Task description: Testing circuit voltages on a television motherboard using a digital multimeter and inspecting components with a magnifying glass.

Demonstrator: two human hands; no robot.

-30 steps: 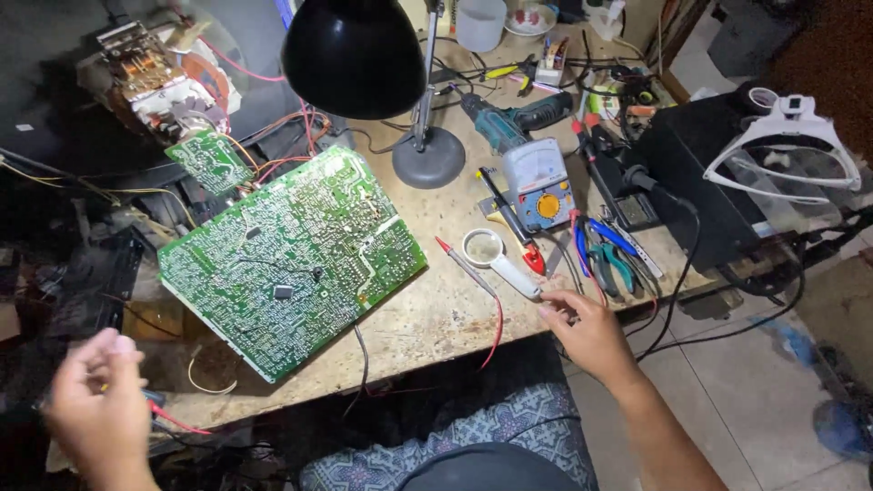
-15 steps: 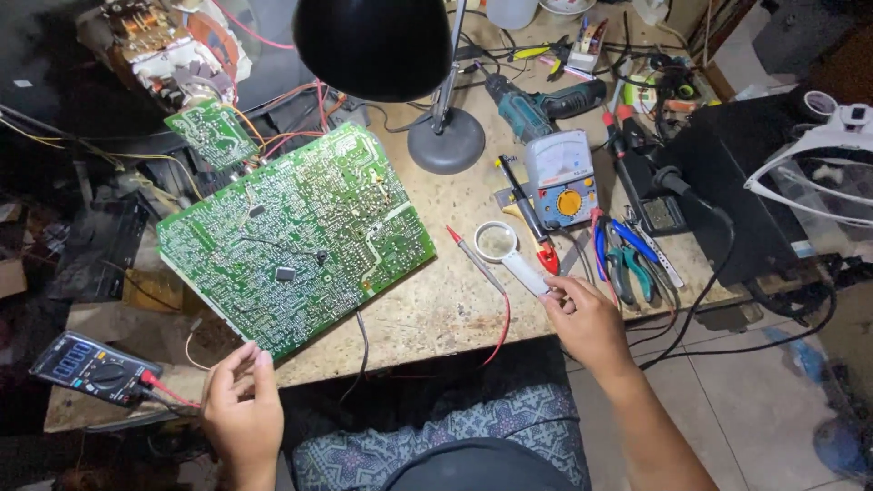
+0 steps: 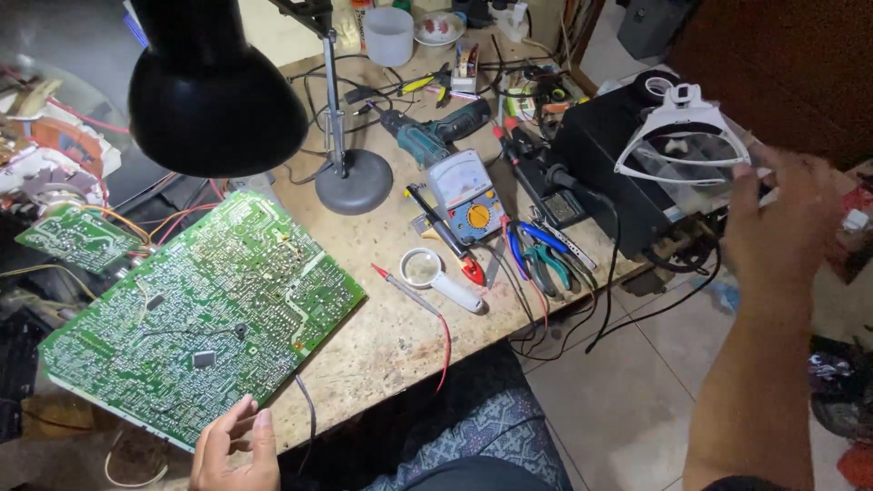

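A large green circuit board (image 3: 195,314) lies solder side up on the left of the wooden bench (image 3: 391,345). My left hand (image 3: 232,450) rests at the board's front edge with its fingers apart and nothing in it. My right hand (image 3: 782,227) is raised at the right, seen from the back. Its curled fingers are at the right rim of a white-framed head magnifier (image 3: 682,136) that sits on a black box (image 3: 609,173). The grip itself is hidden. A small hand magnifying glass (image 3: 436,277) and a red probe (image 3: 400,286) lie on the bench between the hands.
A black desk lamp (image 3: 214,91) hangs over the board, and its round base (image 3: 353,193) stands behind it. An analogue meter (image 3: 466,195), a cordless drill (image 3: 432,136), blue pliers (image 3: 536,250) and tangled cables crowd the back right. A smaller green board (image 3: 77,238) sits at far left.
My right hand left the hand magnifying glass and rose rightward to the head magnifier. My left hand moved from the left side to the board's front edge. The view moved closer.
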